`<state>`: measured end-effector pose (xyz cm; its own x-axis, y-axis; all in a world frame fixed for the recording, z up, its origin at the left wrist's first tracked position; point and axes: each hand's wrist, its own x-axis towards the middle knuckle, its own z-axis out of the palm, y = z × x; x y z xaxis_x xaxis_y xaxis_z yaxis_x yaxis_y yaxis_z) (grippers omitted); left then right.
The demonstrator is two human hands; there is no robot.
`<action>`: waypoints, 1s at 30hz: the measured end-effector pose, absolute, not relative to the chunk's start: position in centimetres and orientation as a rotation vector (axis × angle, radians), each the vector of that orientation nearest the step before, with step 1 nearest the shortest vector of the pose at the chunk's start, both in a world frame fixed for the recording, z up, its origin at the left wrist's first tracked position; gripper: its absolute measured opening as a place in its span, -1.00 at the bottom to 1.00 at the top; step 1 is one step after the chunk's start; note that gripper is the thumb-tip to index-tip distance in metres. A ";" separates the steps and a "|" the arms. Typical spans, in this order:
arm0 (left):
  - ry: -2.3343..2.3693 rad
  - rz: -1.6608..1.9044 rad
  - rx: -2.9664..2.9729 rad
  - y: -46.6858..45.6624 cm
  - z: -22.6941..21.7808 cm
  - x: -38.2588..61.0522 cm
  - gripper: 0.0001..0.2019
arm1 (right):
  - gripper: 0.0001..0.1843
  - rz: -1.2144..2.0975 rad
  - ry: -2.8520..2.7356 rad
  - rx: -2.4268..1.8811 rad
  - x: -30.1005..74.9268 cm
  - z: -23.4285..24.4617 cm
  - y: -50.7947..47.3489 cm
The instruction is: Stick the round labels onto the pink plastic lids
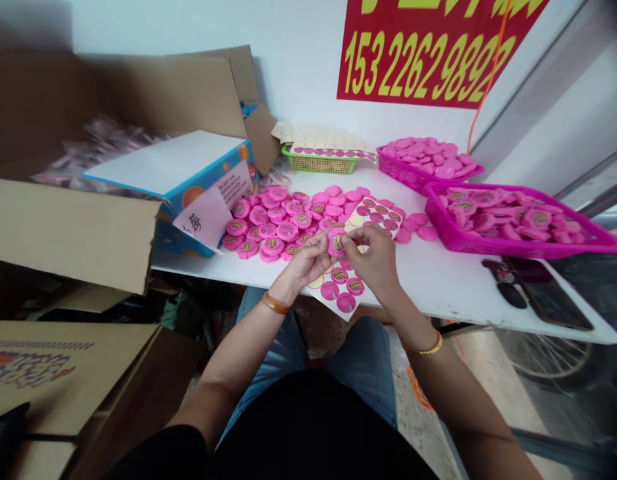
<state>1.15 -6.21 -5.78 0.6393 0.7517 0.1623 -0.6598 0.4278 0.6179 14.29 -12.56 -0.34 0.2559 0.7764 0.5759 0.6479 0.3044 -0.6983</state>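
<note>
My left hand (311,259) grips a small pink round plastic case (332,251) over the front of the table. On the case's face lies a round pink sticker (338,243) with yellow lettering. The thumb and forefinger of my right hand (372,257) are pinched at the sticker's right edge; whether it is fully stuck down, I cannot tell. Beneath my hands a sheet of round stickers (346,304) overhangs the table edge, with some bare pale circles. Another part of a sticker sheet (383,217) shows behind my right hand. Labelled pink cases (273,230) are heaped to the left.
Two magenta baskets (523,252) (406,175) of pink cases stand on the right. A green basket (321,164) with sticker sheets is at the back. Cardboard boxes (63,230) crowd the left. A phone (553,293) lies at the right of the white table (438,287).
</note>
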 end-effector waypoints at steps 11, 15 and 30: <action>0.206 0.749 0.831 -7.4 -4.4 1.3 -0.68 | -0.66 0.422 -1.210 -1.312 15.5 -1.9 -12.0; 0.245 0.723 0.866 -7.6 -3.8 -0.4 -0.59 | -0.74 0.403 -1.117 -1.378 18.4 -3.2 -12.2; 1.168 0.722 1.720 -8.0 -4.3 -1.1 -0.69 | -0.72 -0.086 -1.653 -1.426 19.4 -13.0 -22.3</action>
<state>-1.15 -7.96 -4.32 0.3812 0.9242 -0.0210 0.3942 -0.1420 0.9080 19.39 -22.30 -12.99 0.0951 0.7462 0.6589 0.8108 0.3260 -0.4862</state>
